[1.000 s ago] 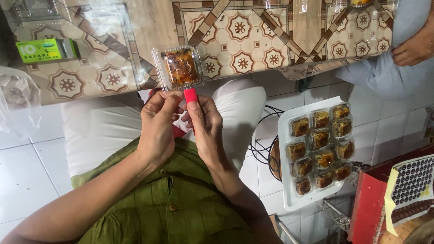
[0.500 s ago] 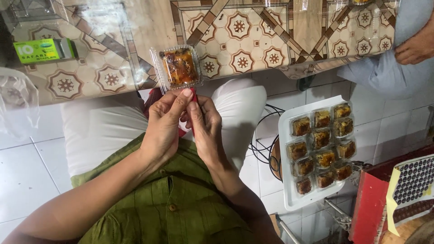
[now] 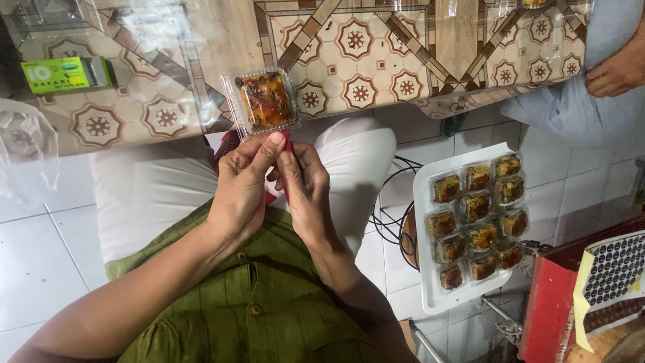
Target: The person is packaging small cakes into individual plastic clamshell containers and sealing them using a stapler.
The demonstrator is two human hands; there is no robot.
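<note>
Head view, looking straight down: the wide counter, topped with brown-and-cream patterned tiles under a glossy clear sheet, fills the upper band, and its near edge runs just beyond the hands. On the floor at three o'clock from the hands, well apart, lies a white rectangular tray carrying rows of small packed cakes. On the counter edge, at twelve o'clock from the fingers and just beside them, sits a clear plastic clamshell box with a browned square cake inside, its long axis running away from the person. The left hand and right hand meet below it, both about equally near the box. Their fingers are closed together, pinching a small red object, mostly hidden; what it is cannot be told. At ten o'clock, well apart, a small green cardboard box lies on the counter.
</note>
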